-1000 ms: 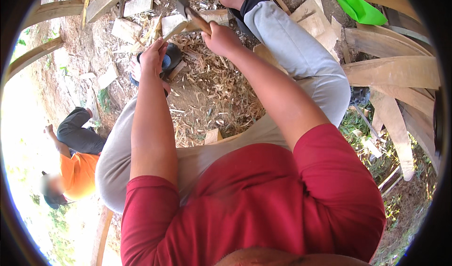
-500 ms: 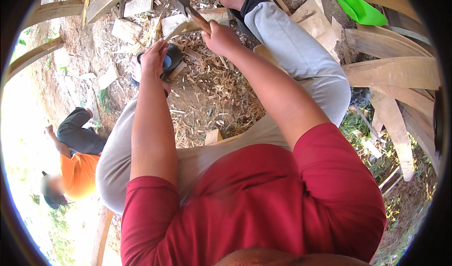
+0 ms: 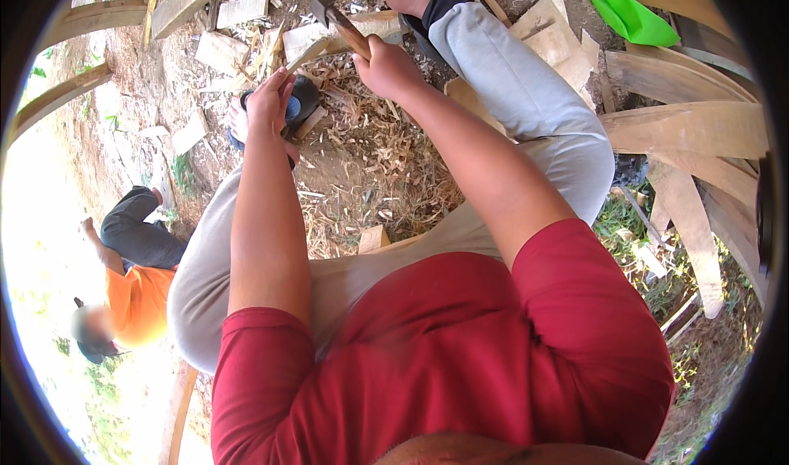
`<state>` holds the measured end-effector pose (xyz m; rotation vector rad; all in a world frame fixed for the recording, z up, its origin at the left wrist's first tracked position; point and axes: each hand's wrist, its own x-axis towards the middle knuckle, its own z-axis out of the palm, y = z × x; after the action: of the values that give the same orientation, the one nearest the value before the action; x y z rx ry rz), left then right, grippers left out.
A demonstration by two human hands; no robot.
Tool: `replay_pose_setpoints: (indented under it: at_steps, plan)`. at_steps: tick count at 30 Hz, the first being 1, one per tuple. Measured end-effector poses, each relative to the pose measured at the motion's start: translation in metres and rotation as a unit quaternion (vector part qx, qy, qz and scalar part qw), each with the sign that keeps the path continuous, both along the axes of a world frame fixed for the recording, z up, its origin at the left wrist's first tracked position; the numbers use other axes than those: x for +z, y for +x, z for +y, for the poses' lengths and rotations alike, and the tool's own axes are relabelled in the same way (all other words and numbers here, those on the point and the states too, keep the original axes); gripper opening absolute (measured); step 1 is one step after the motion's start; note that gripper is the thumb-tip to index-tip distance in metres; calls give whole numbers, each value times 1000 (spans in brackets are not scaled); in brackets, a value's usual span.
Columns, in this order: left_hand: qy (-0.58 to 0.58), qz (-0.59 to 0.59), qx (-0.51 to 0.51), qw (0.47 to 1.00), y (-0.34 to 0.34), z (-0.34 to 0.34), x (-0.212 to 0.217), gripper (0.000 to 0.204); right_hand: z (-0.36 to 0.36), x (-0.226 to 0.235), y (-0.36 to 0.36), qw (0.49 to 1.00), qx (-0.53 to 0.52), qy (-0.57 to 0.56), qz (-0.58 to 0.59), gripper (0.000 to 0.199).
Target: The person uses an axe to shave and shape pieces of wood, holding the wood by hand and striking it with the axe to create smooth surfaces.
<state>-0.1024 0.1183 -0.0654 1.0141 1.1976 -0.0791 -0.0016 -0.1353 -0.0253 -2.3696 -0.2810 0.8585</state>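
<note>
My right hand (image 3: 385, 69) is closed round the wooden handle of a hatchet (image 3: 348, 34). Its dark metal head points up and to the left, above a squared timber (image 3: 380, 26) on the ground. In my left hand (image 3: 269, 99) is a thin, pale, curved piece of wood (image 3: 307, 54). The far end of that piece reaches toward the timber, just below the hatchet head. Whether it touches the timber I cannot tell. My left foot, in a dark sandal (image 3: 302, 101), lies right beside my left hand.
Wood shavings (image 3: 394, 157) cover the ground between my legs. Offcuts (image 3: 220, 52) lie at the far left, flat boards (image 3: 555, 37) past my right leg. Curved planks (image 3: 682, 126) are stacked at the right, near a green bag (image 3: 629, 9). A person in orange (image 3: 140, 305) is at the left.
The hatchet head has shifted very slightly up and to the right. My left hand and the wood piece have stayed in place.
</note>
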Motion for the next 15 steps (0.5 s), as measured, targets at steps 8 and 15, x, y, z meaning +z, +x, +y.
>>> replay_pose_setpoints:
  at_steps: [8, 15]
  plan:
    - [-4, 5, 3, 1000, 0, 1, 0, 29, -5, -9, 2, 999, 43, -13, -4, 35]
    - [-11, 4, 10, 1000, -2, 0, -1, 29, -4, -4, -1, 999, 19, -23, 20, 39]
